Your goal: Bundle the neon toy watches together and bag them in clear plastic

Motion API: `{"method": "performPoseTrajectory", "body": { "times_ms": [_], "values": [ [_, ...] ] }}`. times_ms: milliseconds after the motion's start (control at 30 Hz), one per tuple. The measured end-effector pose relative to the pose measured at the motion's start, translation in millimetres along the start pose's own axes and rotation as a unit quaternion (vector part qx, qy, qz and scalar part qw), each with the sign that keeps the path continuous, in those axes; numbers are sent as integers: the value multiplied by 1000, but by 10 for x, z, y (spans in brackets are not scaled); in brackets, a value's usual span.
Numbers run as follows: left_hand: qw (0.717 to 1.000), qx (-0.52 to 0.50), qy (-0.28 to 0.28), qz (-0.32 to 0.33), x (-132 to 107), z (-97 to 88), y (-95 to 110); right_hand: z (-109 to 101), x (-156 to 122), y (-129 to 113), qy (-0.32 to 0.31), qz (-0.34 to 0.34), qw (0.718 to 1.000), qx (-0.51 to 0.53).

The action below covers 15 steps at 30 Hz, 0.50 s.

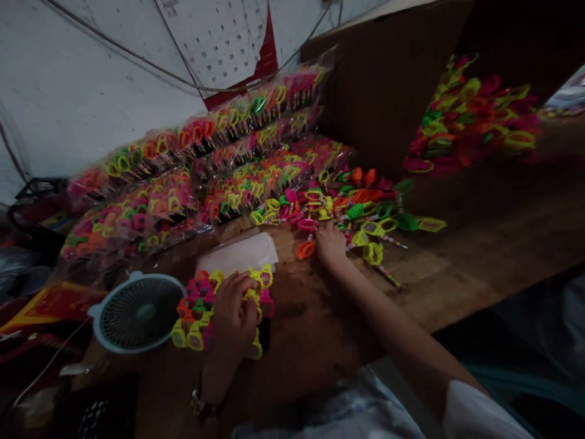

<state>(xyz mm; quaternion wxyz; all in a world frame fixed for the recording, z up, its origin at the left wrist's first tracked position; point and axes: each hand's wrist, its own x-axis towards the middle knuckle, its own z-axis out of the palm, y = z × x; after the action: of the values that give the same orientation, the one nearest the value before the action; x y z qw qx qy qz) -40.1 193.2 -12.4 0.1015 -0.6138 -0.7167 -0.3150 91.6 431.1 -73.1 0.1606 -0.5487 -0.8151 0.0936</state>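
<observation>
My left hand lies over a tight block of neon toy watches, yellow, pink, orange and green, standing in rows on the table. Its fingers are bent around some of them, and a dark edge shows beneath the block. Further right, my right hand reaches into a loose pile of similar toy watches, some with thin striped sticks. Its fingers curl downward, their tips hidden; what they hold cannot be made out. An orange loop lies beside that hand. Behind the block is a stack of clear plastic bags.
Bagged toy watches are heaped along the wall under a calendar. A round fan stands left of the block. At the back right, a cardboard box stands beside another heap of loops. The wooden table ends at front right.
</observation>
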Motion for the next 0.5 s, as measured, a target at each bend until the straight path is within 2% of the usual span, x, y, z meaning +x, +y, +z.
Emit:
{"method": "performPoseTrajectory", "body": {
  "times_ms": [67, 133, 200, 233, 267, 333, 400, 467, 500],
  "values": [
    [1000, -3, 14, -9, -12, -34, -10, -11, 17, 33, -8, -12, 1000, 27],
    [1000, 21, 1, -5, -21, -40, 14, -30, 8, 53, -20, -39, 997, 58],
    [998, 53, -32, 10, -28, -14, 53, -38, -71, 42, -24, -60, 981, 180],
    [996, 67, -50, 16, -31, 6, 70, -35, -148, 24, -25, -63, 957, 282],
    [995, 76, -66, 23, -33, 26, 82, -26, -253, -4, -29, -58, 916, 395],
    [993, 81, -87, 25, -34, 62, 84, 8, -541, -85, -64, -28, 806, 588],
    [993, 75, -87, 15, -28, 86, 63, 56, -897, -189, -132, 11, 723, 678],
    [994, 69, -80, 6, -10, 106, 34, 114, -1254, -303, -188, 46, 680, 708],
    [995, 67, -77, 3, 4, 118, 22, 146, -1411, -358, -197, 59, 675, 709]
  ]
}}
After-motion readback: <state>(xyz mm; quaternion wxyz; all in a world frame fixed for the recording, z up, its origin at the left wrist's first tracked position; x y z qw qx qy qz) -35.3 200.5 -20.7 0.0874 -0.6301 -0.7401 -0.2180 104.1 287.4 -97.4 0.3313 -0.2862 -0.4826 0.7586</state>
